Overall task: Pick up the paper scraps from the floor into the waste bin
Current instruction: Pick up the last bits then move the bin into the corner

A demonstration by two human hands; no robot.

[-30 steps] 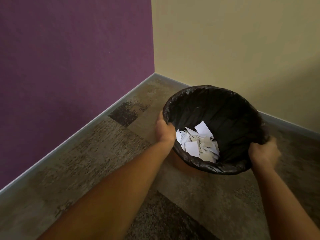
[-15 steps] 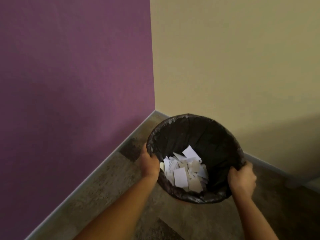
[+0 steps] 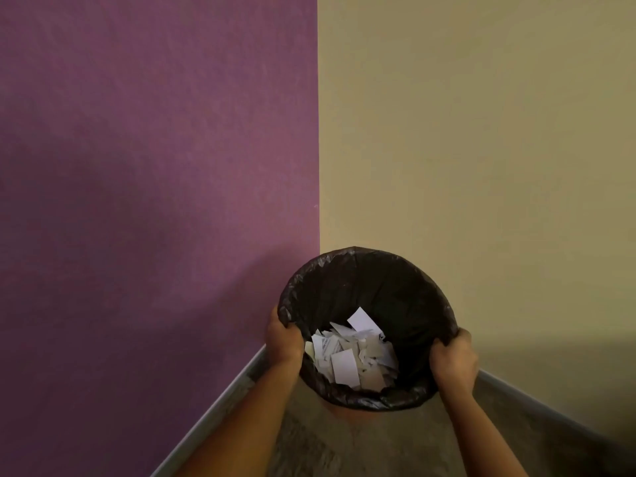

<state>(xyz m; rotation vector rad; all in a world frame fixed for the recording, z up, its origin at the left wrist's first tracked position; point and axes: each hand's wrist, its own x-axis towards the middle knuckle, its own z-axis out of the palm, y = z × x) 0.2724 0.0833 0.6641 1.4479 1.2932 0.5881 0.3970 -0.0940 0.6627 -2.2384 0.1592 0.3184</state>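
Observation:
A round waste bin [image 3: 406, 287] lined with a black plastic bag is held up in front of a room corner, its mouth tilted toward me. Several white paper scraps [image 3: 347, 352] lie in a heap at its bottom. My left hand [image 3: 284, 339] grips the left rim, fingers curled over the bag's edge. My right hand [image 3: 454, 359] grips the right rim the same way. Both forearms reach up from the bottom of the view.
A purple wall [image 3: 155, 201] on the left meets a beige wall [image 3: 481, 149] on the right just behind the bin. Grey baseboards [image 3: 220, 401] run along both. Patterned brown carpet [image 3: 378, 445] shows below the bin; no scraps are visible on it.
The bin has risen off the floor in both hands and moved closer to the corner. The view has tipped up, so more wall and less carpet shows.

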